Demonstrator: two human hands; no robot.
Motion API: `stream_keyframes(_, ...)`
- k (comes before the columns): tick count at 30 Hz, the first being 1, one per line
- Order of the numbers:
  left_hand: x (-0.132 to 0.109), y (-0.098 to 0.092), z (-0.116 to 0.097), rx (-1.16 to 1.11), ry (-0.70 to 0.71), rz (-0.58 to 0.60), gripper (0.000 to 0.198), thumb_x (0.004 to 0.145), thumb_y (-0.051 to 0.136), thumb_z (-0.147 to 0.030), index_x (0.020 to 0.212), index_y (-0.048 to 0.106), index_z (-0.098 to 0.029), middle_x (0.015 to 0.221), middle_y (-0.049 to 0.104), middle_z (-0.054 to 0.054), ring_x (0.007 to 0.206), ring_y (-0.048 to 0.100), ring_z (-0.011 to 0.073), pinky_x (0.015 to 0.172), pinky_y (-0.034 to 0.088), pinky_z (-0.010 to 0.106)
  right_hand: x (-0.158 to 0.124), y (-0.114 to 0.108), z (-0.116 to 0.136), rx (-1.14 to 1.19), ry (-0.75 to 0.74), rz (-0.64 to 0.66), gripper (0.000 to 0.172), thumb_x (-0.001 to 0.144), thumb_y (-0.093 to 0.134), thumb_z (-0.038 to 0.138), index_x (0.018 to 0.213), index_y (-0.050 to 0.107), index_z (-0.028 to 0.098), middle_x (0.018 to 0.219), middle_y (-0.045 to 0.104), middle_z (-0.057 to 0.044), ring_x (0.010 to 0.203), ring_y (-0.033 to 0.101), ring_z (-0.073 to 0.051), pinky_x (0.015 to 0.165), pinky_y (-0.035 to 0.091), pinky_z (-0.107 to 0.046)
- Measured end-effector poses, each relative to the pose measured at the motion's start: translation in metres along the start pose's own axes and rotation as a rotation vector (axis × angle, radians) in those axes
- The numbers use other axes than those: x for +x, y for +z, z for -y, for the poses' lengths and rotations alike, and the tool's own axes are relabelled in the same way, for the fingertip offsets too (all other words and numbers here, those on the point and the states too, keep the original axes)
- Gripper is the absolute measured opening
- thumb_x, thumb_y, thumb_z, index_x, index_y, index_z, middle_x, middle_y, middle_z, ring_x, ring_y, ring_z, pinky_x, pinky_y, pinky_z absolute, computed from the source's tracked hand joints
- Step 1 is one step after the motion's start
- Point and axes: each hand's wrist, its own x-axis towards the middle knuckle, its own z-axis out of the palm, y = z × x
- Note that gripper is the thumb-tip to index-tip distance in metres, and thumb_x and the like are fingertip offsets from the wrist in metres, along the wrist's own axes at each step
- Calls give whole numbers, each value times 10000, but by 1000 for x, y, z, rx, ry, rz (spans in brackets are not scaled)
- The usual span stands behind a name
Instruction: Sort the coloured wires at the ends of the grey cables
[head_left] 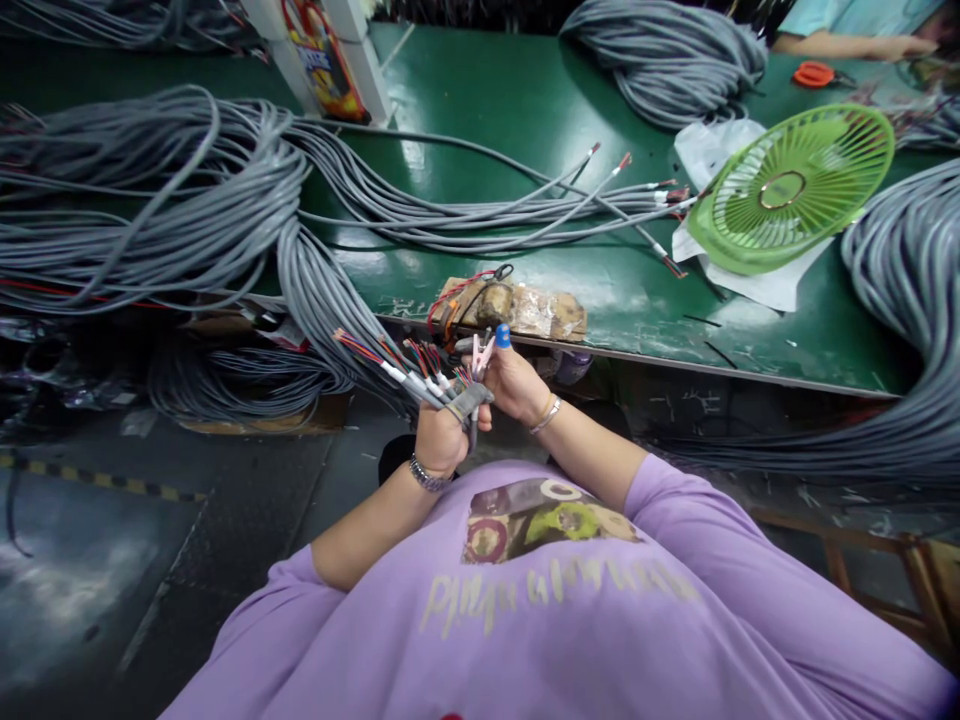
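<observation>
My left hand (441,437) is closed around a bundle of grey cables (405,380), with a grey strip or finger covering across it. Coloured wire ends (424,357), mostly red, black and blue, stick out past the white-wrapped cable ends. Close beside it, my right hand (519,388) is pinched at the wires, a blue cover on its thumb. A small pale pink two-pronged tool (482,354) shows at its fingers; its exact kind is unclear. Just beyond the hands, a taped brown block (525,308) with red and black leads lies at the table edge.
Coiled grey cables (150,210) fill the left of the green table (480,90). More coils (667,60) lie at the back and on the right (915,270). A green fan (795,190) stands on the right. Behind it are orange-handled scissors (817,74) and another person's arm (840,45).
</observation>
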Motion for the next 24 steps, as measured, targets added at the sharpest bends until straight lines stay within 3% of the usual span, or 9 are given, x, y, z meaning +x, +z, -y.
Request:
stream_keyframes(8,-1,-1,1,-4,-17,15,289,568,829,-379,607,669,-142,442,593,-9,356,519,84,363,451,180,0,10,5,146,54,-89,605,769,531,774,776,590,172,599,557,4,544,493,-112,510,424,-226)
stream_keyframes(15,-7,-6,3,-15,12,15,260,613,810,-367,625,672,-147,460,604,-16,367,529,86,369,464,187,-2,-2,2,159,104,0,682,806,396,818,796,617,172,653,614,-18,563,514,-114,519,419,-225)
stream_keyframes(19,-12,-7,5,6,44,-19,261,624,808,-372,618,671,-150,471,615,-13,371,539,87,379,472,190,-8,-7,5,178,149,52,567,877,460,696,851,655,165,721,645,-29,591,517,-112,523,410,-219)
stream_keyframes(24,-11,-5,5,13,62,-54,267,617,798,-381,624,666,-149,477,618,-12,371,539,90,382,470,194,-11,-8,4,125,74,4,380,883,598,524,820,665,155,705,640,-13,593,496,-93,529,410,-195)
